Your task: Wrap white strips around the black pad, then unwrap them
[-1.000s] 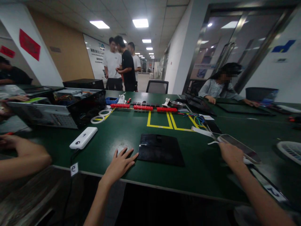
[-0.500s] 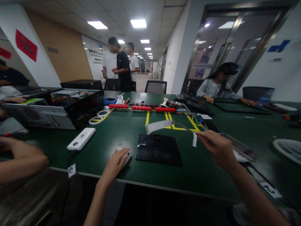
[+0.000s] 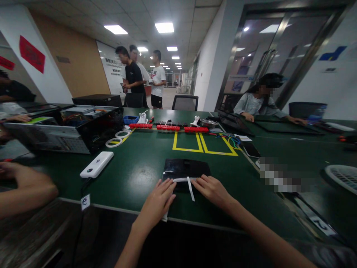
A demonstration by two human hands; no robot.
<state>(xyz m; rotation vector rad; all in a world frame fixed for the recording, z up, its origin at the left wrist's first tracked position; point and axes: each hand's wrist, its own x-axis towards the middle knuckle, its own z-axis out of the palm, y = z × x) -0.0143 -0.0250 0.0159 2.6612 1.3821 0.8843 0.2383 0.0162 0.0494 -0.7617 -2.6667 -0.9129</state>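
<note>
A flat black panel (image 3: pixel 186 167) lies on the green table (image 3: pixel 145 163) near its front edge. Across the panel's near part lies a thin clear film with white tabs (image 3: pixel 187 181). My left hand (image 3: pixel 157 203) rests at the film's left end, fingers stretched flat on it. My right hand (image 3: pixel 212 190) is at the film's right end, its fingers bent and pinching the edge by a white tab that hangs toward me.
A white power bank (image 3: pixel 96 164) lies left, with white tape rings (image 3: pixel 115 141) and an open computer case (image 3: pixel 65 126) behind it. Yellow tape squares (image 3: pixel 203 143), red strips (image 3: pixel 169 127) and coloured wires (image 3: pixel 232 140) are farther back. Another person's arm (image 3: pixel 26 186) rests at left. A white fan (image 3: pixel 341 176) stands right.
My right hand carried the film from the right side of the table over to the black panel and lowered it. My left hand left the table surface and came to the film's left end.
</note>
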